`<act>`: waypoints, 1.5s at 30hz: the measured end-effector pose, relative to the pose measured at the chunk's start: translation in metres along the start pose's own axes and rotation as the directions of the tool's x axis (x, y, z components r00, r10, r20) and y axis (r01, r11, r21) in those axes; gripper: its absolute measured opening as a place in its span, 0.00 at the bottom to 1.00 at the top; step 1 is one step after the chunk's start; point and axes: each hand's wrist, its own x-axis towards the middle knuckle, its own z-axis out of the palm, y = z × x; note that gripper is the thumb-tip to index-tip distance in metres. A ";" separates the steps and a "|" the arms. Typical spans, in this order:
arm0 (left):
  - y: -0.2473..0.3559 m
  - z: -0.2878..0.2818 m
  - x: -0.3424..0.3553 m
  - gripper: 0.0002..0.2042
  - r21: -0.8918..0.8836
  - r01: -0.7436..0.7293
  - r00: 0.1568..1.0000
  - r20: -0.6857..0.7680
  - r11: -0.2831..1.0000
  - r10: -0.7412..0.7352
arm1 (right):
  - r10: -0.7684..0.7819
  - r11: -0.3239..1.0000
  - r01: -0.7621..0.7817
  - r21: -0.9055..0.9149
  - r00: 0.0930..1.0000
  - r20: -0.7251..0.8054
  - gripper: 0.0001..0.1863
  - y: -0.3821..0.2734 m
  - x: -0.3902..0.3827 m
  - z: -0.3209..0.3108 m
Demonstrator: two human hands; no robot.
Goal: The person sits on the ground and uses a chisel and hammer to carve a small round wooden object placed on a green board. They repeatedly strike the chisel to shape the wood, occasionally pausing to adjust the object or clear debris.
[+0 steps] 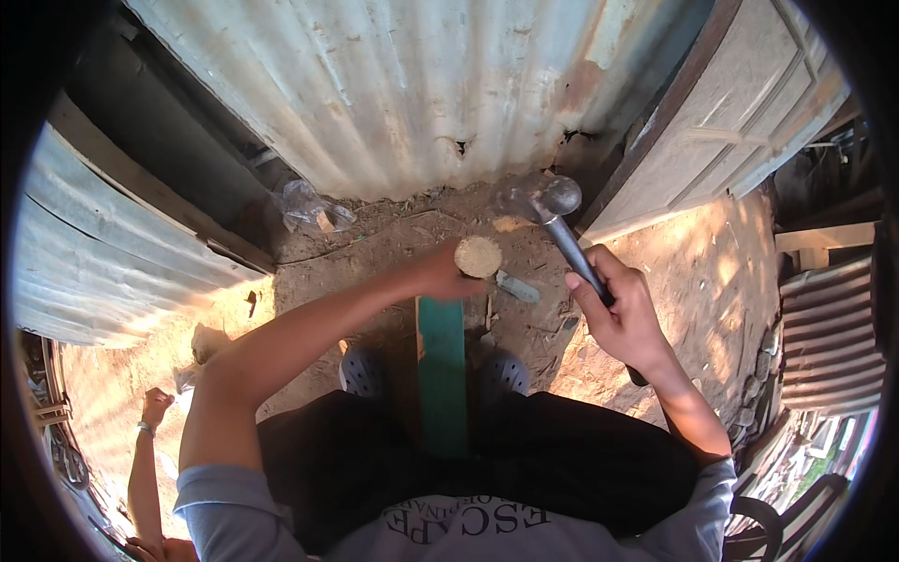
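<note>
My left hand (438, 272) grips a short round wooden piece (478, 257), its pale flat end facing up, above a green-painted board (440, 375) that runs back between my legs. A flat grey blade-like piece (517, 288) shows just right of that hand; I cannot tell if it is joined to the wood. My right hand (611, 300) is closed on a hammer (579, 258) with a dark handle, its metal head (552, 199) raised to the upper right of the wood.
Corrugated metal sheets (421, 84) stand ahead and at left, a wooden door panel (712, 122) at right. A crumpled plastic bag (309, 211) lies on the dirt. Another person's arm (148, 459) shows at lower left, stacked corrugated pieces (829, 337) at right.
</note>
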 end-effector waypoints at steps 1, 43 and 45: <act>-0.001 -0.001 -0.002 0.12 -0.004 0.017 1.000 -0.001 1.000 -0.017 | 0.015 1.000 -0.014 0.018 0.999 -0.048 0.08 -0.004 0.001 -0.005; 0.002 0.104 -0.066 0.25 0.499 -0.309 0.934 -0.002 0.810 0.358 | 0.147 0.888 0.364 -0.280 0.352 0.924 0.19 -0.044 -0.035 0.037; 0.002 0.105 -0.068 0.25 0.515 -0.312 0.929 -0.010 0.798 0.369 | 0.148 0.903 0.363 -0.231 0.241 0.959 0.19 -0.050 -0.037 0.045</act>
